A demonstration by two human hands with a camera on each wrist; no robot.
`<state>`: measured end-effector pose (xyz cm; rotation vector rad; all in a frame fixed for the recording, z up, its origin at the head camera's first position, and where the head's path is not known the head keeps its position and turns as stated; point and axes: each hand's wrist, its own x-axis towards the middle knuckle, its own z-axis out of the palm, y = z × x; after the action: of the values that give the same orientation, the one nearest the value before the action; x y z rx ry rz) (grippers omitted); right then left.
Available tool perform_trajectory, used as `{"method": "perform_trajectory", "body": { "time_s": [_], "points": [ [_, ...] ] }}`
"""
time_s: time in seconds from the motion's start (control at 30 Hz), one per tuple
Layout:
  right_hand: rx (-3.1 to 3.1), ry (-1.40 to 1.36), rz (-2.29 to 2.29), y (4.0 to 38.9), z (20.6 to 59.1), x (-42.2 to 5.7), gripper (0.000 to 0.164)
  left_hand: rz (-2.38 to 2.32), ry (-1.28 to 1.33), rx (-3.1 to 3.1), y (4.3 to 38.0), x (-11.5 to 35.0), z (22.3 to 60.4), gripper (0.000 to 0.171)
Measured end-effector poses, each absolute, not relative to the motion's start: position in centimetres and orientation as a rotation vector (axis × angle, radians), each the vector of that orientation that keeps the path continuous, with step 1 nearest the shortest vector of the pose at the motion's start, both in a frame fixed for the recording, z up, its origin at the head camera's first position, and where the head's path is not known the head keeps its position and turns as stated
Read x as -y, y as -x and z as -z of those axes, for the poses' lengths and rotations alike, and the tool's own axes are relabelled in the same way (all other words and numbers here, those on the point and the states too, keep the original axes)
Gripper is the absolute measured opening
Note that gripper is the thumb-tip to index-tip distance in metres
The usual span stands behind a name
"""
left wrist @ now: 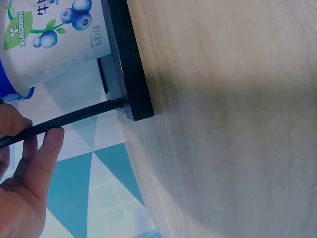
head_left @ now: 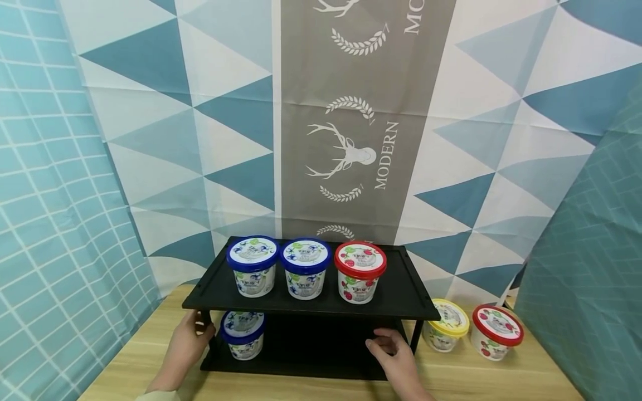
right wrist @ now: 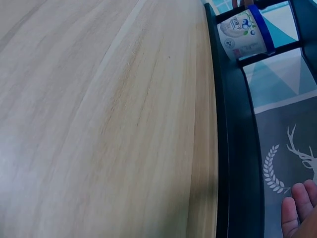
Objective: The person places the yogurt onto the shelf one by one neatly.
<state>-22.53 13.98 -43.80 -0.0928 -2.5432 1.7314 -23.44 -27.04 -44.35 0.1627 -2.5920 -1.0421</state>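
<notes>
A black two-tier rack (head_left: 401, 287) stands on the wooden table. Two blue-lidded tubs (head_left: 253, 267) and a red-lidded tub (head_left: 360, 272) are lined up on its upper tier. On the lower tier, at the left end, sits another blue-lidded tub (head_left: 243, 335) with blueberries printed on it. My left hand (head_left: 186, 338) pinches the thin front-left post (left wrist: 81, 114), thumb on one side and fingers on the other. At the right end, my right hand (head_left: 393, 356) is between the tiers by the front-right post, its fingers loosely bent and holding nothing.
Right of the rack, a yellow-lidded tub (head_left: 446, 326) and a red-lidded tub (head_left: 496, 332) stand side by side on the table (head_left: 501, 379). A patterned curtain (head_left: 241, 167) hangs close behind the rack, with blue cloths at both sides.
</notes>
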Motion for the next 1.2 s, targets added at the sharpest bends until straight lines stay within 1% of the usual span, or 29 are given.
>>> {"method": "perform_trajectory", "body": {
  "time_s": [0.27, 0.5, 0.67, 0.77, 0.97, 1.1, 1.2],
  "points": [
    [2.5, 0.18, -1.692, 22.3, 43.2, -16.2, 0.054, 1.057, -0.17, 2.613, 23.5, 27.1, 44.2, 0.05],
    [2.5, 0.281, -1.637, 22.0, 42.5, -18.3, 0.062, 1.047, -0.151, 2.591, 23.5, 27.2, 44.2, 0.051],
    [2.454, 0.374, -1.595, 23.2, 44.9, -21.2, 0.059, 1.059, -0.159, 2.601, 23.5, 27.1, 44.2, 0.049],
    [2.417, 0.441, -1.629, 24.4, 46.7, -23.7, 0.06, 1.049, -0.166, 2.603, 23.5, 27.1, 44.3, 0.047],
    [2.327, 0.69, -1.519, 27.5, 51.1, -28.1, 0.065, 1.048, -0.18, 2.591, 23.5, 27.1, 44.3, 0.049],
    [2.305, 0.761, -1.422, 28.6, 53.2, -30.2, 0.074, 1.05, -0.184, 2.592, 23.5, 27.0, 44.3, 0.05],
    [2.314, 0.786, -1.414, 28.7, 53.6, -31.4, 0.085, 1.048, -0.178, 2.595, 23.5, 27.0, 44.2, 0.05]
  ]
}}
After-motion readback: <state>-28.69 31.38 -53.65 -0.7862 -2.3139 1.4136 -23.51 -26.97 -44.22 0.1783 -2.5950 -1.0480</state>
